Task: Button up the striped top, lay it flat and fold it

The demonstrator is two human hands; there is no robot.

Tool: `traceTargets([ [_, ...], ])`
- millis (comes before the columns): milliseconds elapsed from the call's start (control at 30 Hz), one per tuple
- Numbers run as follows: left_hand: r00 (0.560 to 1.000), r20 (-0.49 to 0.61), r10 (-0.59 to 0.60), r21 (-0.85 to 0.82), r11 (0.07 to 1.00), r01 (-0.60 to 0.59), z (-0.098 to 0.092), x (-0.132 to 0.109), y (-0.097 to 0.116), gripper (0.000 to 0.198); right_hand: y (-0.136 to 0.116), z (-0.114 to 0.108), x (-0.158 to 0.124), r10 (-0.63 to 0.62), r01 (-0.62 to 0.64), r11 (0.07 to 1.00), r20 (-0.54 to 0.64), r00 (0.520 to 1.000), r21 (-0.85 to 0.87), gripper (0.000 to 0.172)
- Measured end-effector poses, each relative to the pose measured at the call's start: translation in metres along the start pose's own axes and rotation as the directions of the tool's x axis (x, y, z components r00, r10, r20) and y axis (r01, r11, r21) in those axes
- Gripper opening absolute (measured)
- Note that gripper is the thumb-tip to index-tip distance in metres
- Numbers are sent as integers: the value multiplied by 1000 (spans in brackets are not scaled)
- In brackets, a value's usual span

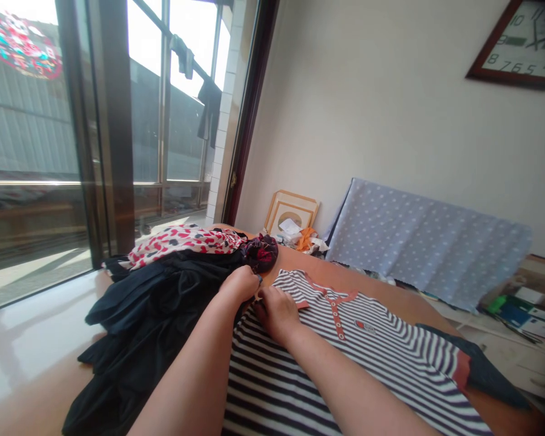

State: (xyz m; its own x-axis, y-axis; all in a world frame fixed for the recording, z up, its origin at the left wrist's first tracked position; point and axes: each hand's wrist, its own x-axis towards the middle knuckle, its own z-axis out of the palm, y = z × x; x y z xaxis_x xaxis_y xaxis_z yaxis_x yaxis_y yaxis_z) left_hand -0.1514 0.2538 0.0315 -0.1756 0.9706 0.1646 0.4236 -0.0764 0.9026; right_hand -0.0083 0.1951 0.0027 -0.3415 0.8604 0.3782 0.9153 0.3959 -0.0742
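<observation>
Right now both of my hands are bunched close together at the far-left shoulder of a navy-and-white striped shirt with a coral-red collar trim and button placket. My left hand is curled into a loose fist, fingers folded down onto the shirt's edge. My right hand sits just beside it, nearly touching, with its fingers bent and pinching the same bit of striped fabric; the fingertips themselves are tucked under, out of sight.

The striped shirt lies flat and front-up on the orange-brown wooden table. Its long axis runs from me outward: hem toward my body, collar pointing away toward the wall, tilted a little to the right. One red-cuffed sleeve sticks out to the right.

Just left of my hands is a heap of black clothes, touching the shirt's edge, with a red-and-white patterned cloth on top and a dark floral bundle beside it. Further back, a pale blue polka-dot cloth leans against the wall.
</observation>
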Motion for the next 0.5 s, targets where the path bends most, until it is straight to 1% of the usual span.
traceTargets([
  [133,997,81,5,222,975,-24,-6,3,0,12,3,1,2,-31,29,998,27,999,46,22],
  [200,993,119,-6,300,953,-30,-8,2,2,11,8,0,2,-53,49,995,53,997,83,29],
  [267,987,158,-21,363,931,-39,-10,0,4,12,12,0,3,-46,40,994,64,997,97,34],
  [400,974,224,-44,454,889,-64,-13,-3,7,23,13,5,5,-20,18,996,23,1000,84,30],
  [500,969,241,-55,495,866,-74,-15,-5,10,33,11,9,7,-13,14,996,-15,1000,86,21],
])
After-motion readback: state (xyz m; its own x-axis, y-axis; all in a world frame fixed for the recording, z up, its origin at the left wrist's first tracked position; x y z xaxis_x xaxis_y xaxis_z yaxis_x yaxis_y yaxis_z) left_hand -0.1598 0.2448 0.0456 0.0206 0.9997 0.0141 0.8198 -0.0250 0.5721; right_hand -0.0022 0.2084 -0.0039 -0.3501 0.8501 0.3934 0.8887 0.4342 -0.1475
